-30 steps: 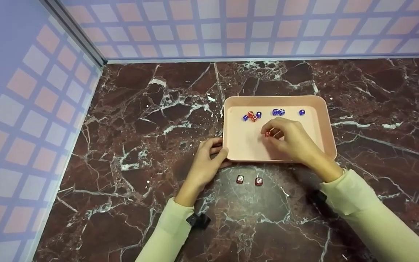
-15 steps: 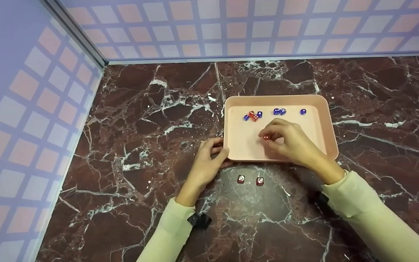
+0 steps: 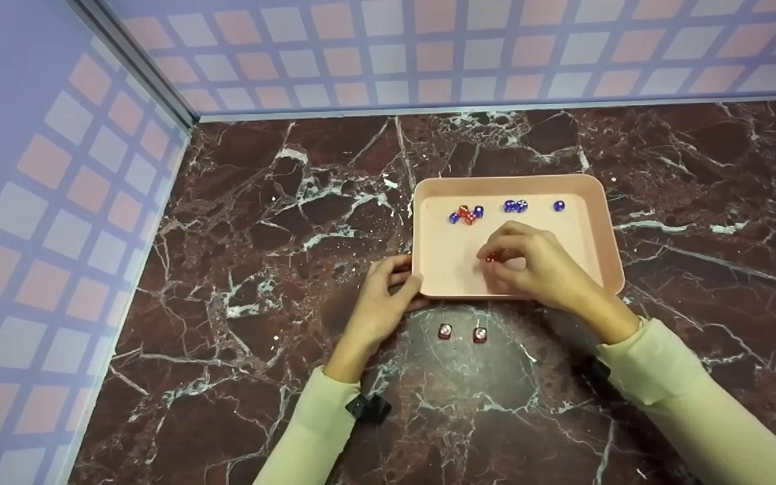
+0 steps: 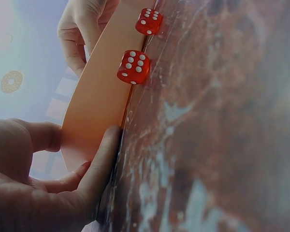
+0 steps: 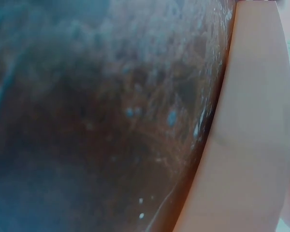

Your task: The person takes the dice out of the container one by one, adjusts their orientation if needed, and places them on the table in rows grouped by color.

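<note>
A pale pink tray lies on the marble-patterned tabletop. My left hand holds its near left corner; in the left wrist view, the thumb and fingers of this hand touch the tray wall. Inside the tray, low over the floor, my right hand pinches a red die between thumb and fingers. Red dice and blue dice form a small cluster at the back left of the tray. Two blue dice touch farther right, and a lone blue die sits near the back right.
On the tabletop in front of the tray stand two red dice, a left one and a right one, spaced apart. A checkered wall panel rises at the back and another at the left.
My right hand has shifted the pinched red die slightly toward me and to the left inside the tray. The left hand, the tray and the other dice stay put.
</note>
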A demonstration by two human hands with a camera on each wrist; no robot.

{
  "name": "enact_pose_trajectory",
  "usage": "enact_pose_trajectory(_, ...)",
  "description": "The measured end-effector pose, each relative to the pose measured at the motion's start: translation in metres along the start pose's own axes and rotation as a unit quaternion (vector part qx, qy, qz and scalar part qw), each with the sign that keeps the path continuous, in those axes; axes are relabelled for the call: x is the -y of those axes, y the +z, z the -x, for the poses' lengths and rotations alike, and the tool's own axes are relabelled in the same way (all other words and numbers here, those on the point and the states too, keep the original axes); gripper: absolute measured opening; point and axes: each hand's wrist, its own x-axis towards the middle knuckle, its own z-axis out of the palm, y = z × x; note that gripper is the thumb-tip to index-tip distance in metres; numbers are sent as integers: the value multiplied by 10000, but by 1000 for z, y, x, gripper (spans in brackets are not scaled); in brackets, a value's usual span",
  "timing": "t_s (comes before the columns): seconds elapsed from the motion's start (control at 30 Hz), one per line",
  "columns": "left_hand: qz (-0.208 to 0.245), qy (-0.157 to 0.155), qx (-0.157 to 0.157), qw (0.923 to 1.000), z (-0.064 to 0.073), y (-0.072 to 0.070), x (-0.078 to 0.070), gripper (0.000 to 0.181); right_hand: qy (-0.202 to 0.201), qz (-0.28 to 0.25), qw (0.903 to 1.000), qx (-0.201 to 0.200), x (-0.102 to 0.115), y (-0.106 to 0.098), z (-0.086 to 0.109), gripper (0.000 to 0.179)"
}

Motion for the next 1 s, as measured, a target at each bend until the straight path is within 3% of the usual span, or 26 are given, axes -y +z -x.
enact_pose_trajectory(0.37,-54,-9,-34,10000,2,0,2,43,-318,-150,9994,11,9,-4,8,24)
enact_pose_trajectory(1.0,-123,13,4,9999,0,2,-1,44,-658,291,9974,7,19,-10,29,26)
